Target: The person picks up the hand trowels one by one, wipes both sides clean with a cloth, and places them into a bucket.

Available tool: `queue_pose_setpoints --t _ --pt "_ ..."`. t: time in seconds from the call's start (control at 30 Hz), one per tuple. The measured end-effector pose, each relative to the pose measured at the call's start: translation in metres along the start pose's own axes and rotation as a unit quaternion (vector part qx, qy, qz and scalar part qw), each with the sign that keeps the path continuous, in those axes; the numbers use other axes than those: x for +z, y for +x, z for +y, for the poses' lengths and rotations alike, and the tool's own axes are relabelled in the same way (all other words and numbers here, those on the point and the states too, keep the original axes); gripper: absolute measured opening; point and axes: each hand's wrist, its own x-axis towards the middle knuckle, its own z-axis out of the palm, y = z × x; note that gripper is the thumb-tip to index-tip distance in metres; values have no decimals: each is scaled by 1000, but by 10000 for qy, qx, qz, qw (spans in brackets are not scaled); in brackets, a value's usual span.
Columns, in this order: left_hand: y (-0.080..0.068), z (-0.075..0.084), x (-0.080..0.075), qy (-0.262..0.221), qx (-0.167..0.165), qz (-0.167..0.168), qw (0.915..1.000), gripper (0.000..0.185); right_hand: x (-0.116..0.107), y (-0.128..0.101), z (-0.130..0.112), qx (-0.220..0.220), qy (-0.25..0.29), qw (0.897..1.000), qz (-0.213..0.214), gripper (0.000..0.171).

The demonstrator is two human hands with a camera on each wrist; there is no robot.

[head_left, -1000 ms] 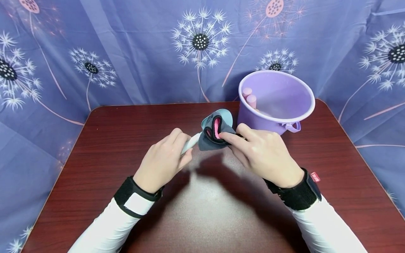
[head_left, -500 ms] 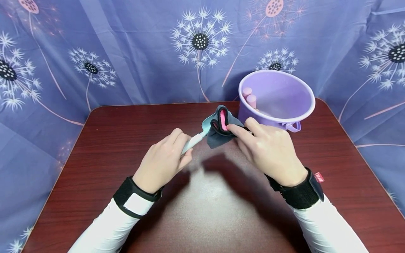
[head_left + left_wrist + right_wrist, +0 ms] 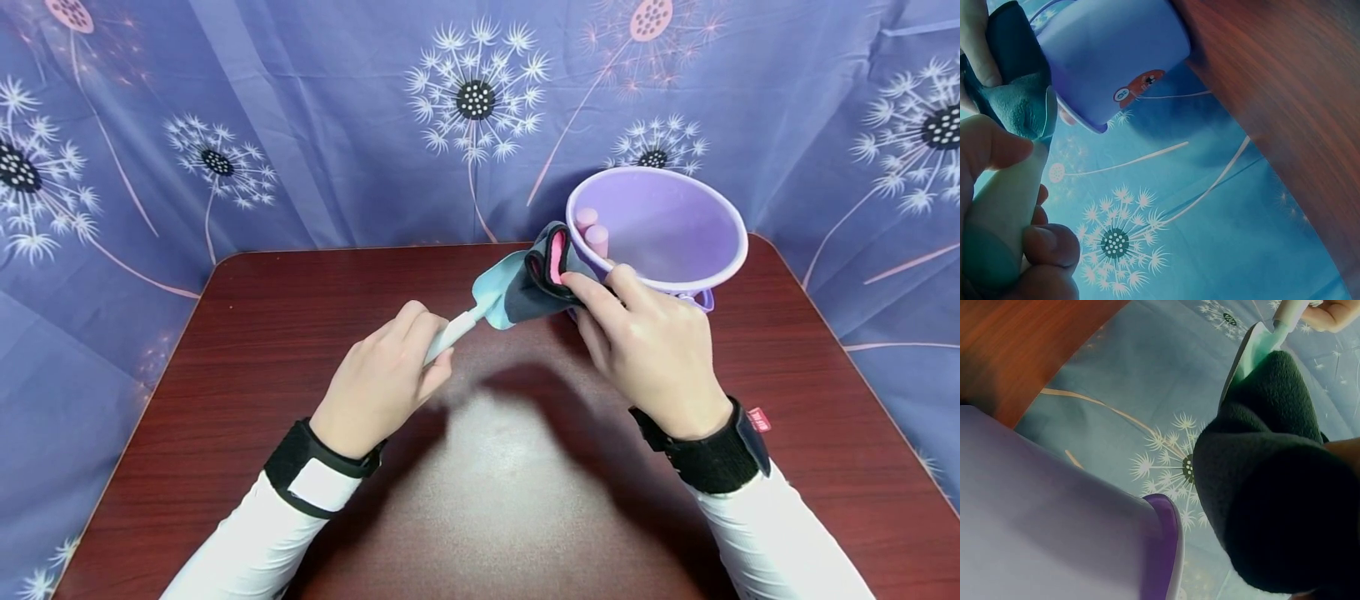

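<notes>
My left hand (image 3: 378, 379) grips the pale handle of a small light-blue shovel (image 3: 495, 287), its blade pointing up and to the right. A folded dark grey cloth (image 3: 528, 292) with black edging and a pink inner side covers the outer part of the blade. My right hand (image 3: 652, 350) pinches this cloth, index finger against the pink fold. Seen from the left wrist, the cloth (image 3: 1019, 103) lies against the blade just beyond the handle (image 3: 1010, 200). In the right wrist view the cloth (image 3: 1260, 462) hides the blade's tip, while a strip of the blade (image 3: 1250, 353) shows.
A purple bucket (image 3: 581, 275) stands at the back right of the dark red wooden table (image 3: 300, 317), just behind the cloth. Two pink cylindrical pieces (image 3: 597, 240) stick up inside it. A blue dandelion-print curtain (image 3: 337, 125) hangs behind the table.
My right hand has moved right and away from me, drawing the cloth along the blade toward its tip. More of the blade near the handle shows now. My left hand has barely moved.
</notes>
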Motion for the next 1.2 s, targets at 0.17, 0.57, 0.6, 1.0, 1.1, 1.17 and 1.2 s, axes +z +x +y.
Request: queue_pose_setpoints --t 0.17,0.57,0.6,1.0,1.1,1.17,1.2 --pt "0 0 -1 -10 -71 63 10000 17 -1 0 0 183 -101 9997 90 33" --pt "1 0 -1 19 -62 375 9993 15 1 -1 -1 199 -64 9997 131 33" --pt "1 1 -1 23 -75 398 9992 15 1 -1 -1 182 -60 9997 129 33" --pt "0 5 1 51 -175 357 9992 14 7 -2 -11 -178 119 9998 -49 32" --pt "0 6 2 82 -198 343 9992 14 9 -3 -15 -275 219 9993 -116 31" --pt "0 6 2 104 -222 322 9992 14 10 -3 -17 -341 277 9989 -137 30" --pt "-1 7 2 113 -233 310 9992 13 10 -3 -18 -375 304 9987 -140 30"
